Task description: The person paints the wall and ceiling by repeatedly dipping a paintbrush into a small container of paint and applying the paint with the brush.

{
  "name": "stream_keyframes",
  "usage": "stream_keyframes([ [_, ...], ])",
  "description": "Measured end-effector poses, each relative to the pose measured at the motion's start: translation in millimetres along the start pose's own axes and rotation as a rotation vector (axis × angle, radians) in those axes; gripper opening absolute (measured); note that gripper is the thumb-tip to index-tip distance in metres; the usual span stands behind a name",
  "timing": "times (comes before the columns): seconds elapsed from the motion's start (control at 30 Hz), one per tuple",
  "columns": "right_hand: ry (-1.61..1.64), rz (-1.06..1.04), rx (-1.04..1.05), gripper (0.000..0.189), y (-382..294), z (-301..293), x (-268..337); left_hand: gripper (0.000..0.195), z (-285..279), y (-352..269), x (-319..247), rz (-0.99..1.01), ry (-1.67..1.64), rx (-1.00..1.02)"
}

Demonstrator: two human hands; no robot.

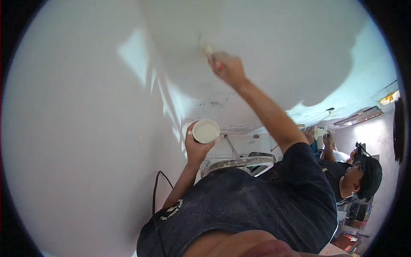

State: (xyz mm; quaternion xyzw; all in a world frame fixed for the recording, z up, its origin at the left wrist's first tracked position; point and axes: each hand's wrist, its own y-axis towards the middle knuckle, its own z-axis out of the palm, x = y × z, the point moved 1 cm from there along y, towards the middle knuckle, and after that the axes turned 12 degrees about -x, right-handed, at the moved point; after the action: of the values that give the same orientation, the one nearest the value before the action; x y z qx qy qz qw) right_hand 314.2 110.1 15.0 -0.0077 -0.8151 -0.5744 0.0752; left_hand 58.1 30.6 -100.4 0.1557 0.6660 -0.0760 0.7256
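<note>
My right hand [228,69] is raised, gripping a paintbrush [218,64] whose handle shows some red. The pale bristles, a little blurred, are at the painted wall surface [273,48], by a small dark mark; whether they touch cannot be told. Lower and to the left, my left hand [196,149] holds a small round container [205,131] from below and the side. Its mouth faces me, and off-white paint or a similar liquid fills it.
A paint-spattered ladder [239,162] stands in front of my body. At the right, a person in a dark cap [369,176] is close by, with other arms beyond. A black cable [154,196] loops by my left arm. A pale wall [80,144] fills the left side.
</note>
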Motion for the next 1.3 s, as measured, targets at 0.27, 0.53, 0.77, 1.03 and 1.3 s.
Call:
stream_keyframes([
  [0.27,0.008,-0.537,-0.364,0.012,226,-56,-4,0.08,-3,3,0,0.051,0.055,0.045],
  [0.53,-0.085,-0.612,-0.175,0.018,166,-42,-11,0.079,-6,2,-3,0.024,0.044,0.056],
  [0.77,0.08,-0.275,0.495,0.009,-35,-20,1,0.083,-7,-4,-20,0.05,0.026,0.047],
  [1.03,0.255,-0.541,0.351,0.021,186,-71,-23,0.086,-14,-20,-19,0.078,0.059,0.022],
  [1.3,-0.408,-1.103,-0.19,0.021,416,-159,40,0.08,-6,-25,-23,0.029,0.005,0.031],
])
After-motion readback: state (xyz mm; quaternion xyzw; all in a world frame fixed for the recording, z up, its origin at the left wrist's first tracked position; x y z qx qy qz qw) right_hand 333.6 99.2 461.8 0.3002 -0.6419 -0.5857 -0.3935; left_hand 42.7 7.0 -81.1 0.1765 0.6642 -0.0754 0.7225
